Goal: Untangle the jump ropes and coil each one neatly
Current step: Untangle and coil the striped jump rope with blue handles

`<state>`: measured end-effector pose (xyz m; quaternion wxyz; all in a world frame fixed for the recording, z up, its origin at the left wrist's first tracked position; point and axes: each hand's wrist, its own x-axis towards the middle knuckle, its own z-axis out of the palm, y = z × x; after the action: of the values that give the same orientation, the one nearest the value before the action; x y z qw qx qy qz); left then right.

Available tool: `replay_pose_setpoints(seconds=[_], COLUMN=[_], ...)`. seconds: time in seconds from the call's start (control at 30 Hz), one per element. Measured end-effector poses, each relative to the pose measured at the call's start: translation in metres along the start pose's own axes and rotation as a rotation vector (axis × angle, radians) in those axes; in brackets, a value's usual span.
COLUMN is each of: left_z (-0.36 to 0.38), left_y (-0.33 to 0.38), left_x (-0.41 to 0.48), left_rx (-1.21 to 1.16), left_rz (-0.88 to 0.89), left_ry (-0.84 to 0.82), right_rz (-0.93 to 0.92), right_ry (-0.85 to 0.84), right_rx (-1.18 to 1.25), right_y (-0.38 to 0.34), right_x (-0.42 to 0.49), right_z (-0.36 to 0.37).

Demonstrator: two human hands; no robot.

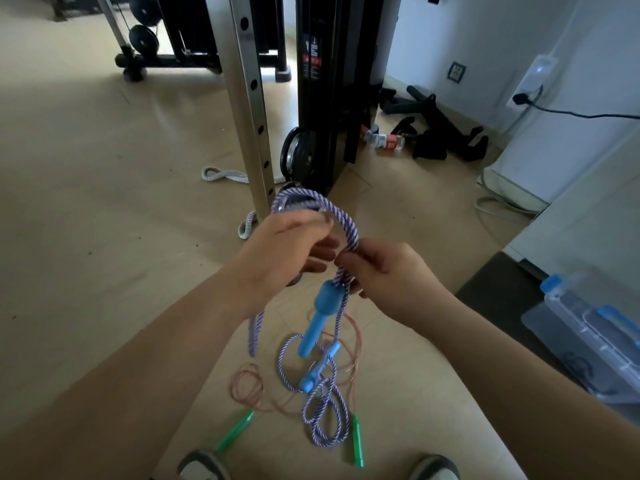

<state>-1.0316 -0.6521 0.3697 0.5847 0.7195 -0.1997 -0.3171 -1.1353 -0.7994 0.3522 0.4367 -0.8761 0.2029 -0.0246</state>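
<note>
Purple rope (pixel 350 233): you have it lifted in the middle of the frame. One loop arches above your hands, and the rest trails down to a loose heap on the floor (pixel 104 202) at lower centre.
Blue handle (pixel 323 306): it hangs just below your hands, dangling freely.
Second blue handle (pixel 316 374): it lies in the heap on the floor, with turns of the purple rope around it.
Thin pink rope (pixel 246 383): it is spread on the floor at lower centre and crosses under the purple heap. Its green handles (pixel 236 430) lie towards your shoes.
Right hand (pixel 391 271): your thumb and curled fingers pinch the purple rope just above the hanging handle.
Left hand (pixel 287 251): the loop runs over it and strands hang below the wrist. The fingers are blurred, so I cannot tell whether they are clamped on the rope.
Handling, purple rope: it looks like soft, limp, light braid with a grippy weave. It should bend into loops easily but will sag and twist if you let go.
Handling, pink rope: it looks thin, springy and slick, so it is likely to snag among the braid.
Where to hold: probably the braid close to the handle, as your right hand does, laying each turn into the left palm. Expect the handle's weight to swing.
Risk: lifting further may drag the pink rope up with the heap.
</note>
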Motion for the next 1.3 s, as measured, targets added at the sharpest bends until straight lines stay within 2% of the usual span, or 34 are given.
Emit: replay_pose_setpoints(seconds=[0.1, 0.13, 0.23, 0.37, 0.43, 0.57, 0.7, 0.8, 0.87, 0.93, 1.03, 1.1, 1.2, 1.23, 1.3], left_z=[0.003, 0.007, 0.011, 0.001, -0.002, 0.017, 0.034, 0.03, 0.023, 0.017, 0.014, 0.013, 0.003, -0.001, -0.004], left_y=[-0.006, -0.007, -0.017, -0.025, -0.03, -0.032, -0.033, -0.026, -0.022, -0.019, -0.01, -0.001, -0.005, -0.009, -0.02], left_x=[-0.008, -0.011, -0.008, 0.0, 0.0, -0.01, -0.011, -0.008, -0.006, -0.003, -0.005, -0.007, -0.001, -0.001, -0.003], left_rx=[0.228, 0.314, 0.517, 0.93, 1.037, 1.005, 1.052, 1.025, 0.803, 0.565, 0.295, 0.165, 0.158, 0.283, 0.695], left_rz=[-0.001, 0.035, 0.118, 0.054, -0.02, -0.061, 0.029, 0.115, 0.165, 0.196, 0.184, 0.138, -0.049, -0.118, -0.152], left_ry=[-0.259, -0.268, -0.162, -0.153, -0.215, -0.392, -0.368, -0.289, -0.166, -0.034, 0.02, 0.047, 0.044, -0.013, -0.217], right_rz=[-0.008, -0.01, 0.028, 0.065, 0.074, 0.058, -0.035, 0.001, 0.063, 0.05, 0.01, 0.02, 0.058, 0.045, -0.019], right_ry=[0.073, 0.081, 0.067, 0.072, 0.108, 0.108, 0.149, 0.174, -0.007, -0.276, -0.506, -0.492, -0.286, -0.189, -0.039], right_rx=[0.021, 0.004, -0.007, -0.018, 0.01, 0.116, 0.132, 0.039, 0.046, -0.133, -0.32, -0.303, -0.194, -0.135, -0.041], right_y=[-0.005, -0.007, -0.01, -0.005, -0.002, -0.009, -0.014, -0.006, -0.002, -0.001, 0.002, 0.005, 0.002, -0.001, -0.007], right_x=[-0.001, -0.002, -0.003, -0.001, -0.002, -0.005, -0.004, 0.002, 0.003, -0.003, -0.012, -0.009, -0.004, -0.004, -0.004], right_z=[-0.001, 0.0, 0.001, -0.004, -0.005, -0.002, 0.0, -0.001, -0.004, -0.004, 0.007, 0.009, 0.005, 0.002, -0.001])
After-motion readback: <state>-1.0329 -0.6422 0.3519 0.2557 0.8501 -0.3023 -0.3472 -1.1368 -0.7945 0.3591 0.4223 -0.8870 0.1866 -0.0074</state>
